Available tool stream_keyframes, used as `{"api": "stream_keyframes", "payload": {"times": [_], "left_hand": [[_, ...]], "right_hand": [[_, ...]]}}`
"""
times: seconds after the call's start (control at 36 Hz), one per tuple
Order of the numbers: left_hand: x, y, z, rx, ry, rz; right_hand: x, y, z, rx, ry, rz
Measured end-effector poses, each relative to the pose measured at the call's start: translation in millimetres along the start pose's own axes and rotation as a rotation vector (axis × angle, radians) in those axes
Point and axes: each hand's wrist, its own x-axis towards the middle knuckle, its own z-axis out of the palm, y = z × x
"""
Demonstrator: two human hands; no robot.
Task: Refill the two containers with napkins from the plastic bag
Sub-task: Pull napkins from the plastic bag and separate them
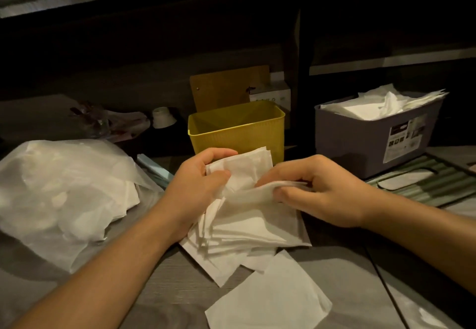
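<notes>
A loose pile of white napkins (247, 228) lies on the grey table in front of me. My left hand (198, 184) grips a bunch of napkins at the pile's top left. My right hand (319, 189) pinches the folded edge of several napkins from the right. Just behind my hands stands a yellow container (237, 127); I see no napkins inside it. A grey container (378, 132) at the right is heaped with white napkins. The translucent plastic bag (59, 189) with more napkins lies at the left.
One single napkin (268, 300) lies apart near the table's front edge. A green ribbed tray (425, 181) sits right of my right hand. A brown board (229, 86) and a small white box stand behind the yellow container. Crumpled wrapping (108, 120) lies at the back left.
</notes>
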Motion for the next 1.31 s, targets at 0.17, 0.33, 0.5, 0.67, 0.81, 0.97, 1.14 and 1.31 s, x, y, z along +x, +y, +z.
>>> {"api": "stream_keyframes", "payload": {"times": [0.17, 0.33, 0.5, 0.67, 0.81, 0.97, 1.14, 1.31], "left_hand": [[-0.5, 0.4, 0.7, -0.028, -0.042, -0.003], [-1.7, 3.7, 4.5, -0.09, -0.055, -0.028], [-3.5, 7.0, 6.4, -0.2, -0.065, -0.049], [-4.7, 7.2, 6.6, -0.068, -0.127, 0.002], [-1.5, 2.1, 7.3, -0.008, -0.085, 0.023], [0.2, -1.0, 4.2, 0.027, -0.023, 0.024], [1.1, -2.9, 1.1, 0.054, 0.01, 0.045], [-0.4, -1.9, 0.3, 0.096, 0.017, 0.042]], "right_hand": [[5.9, 9.4, 3.1, 0.033, 0.252, 0.084], [11.1, 18.7, 2.4, 0.17, 0.382, 0.173], [17.2, 10.7, 7.7, 0.112, 0.48, 0.076], [20.3, 5.0, 17.2, -0.067, 0.376, 0.066], [20.7, 4.6, 17.4, -0.228, 0.408, -0.019], [2.9, -7.5, 4.2, -0.276, 0.127, -0.297], [-1.5, -14.8, 9.7, -0.366, -0.253, -0.292], [-3.0, -4.2, 4.7, -0.181, -0.122, -0.206]]}}
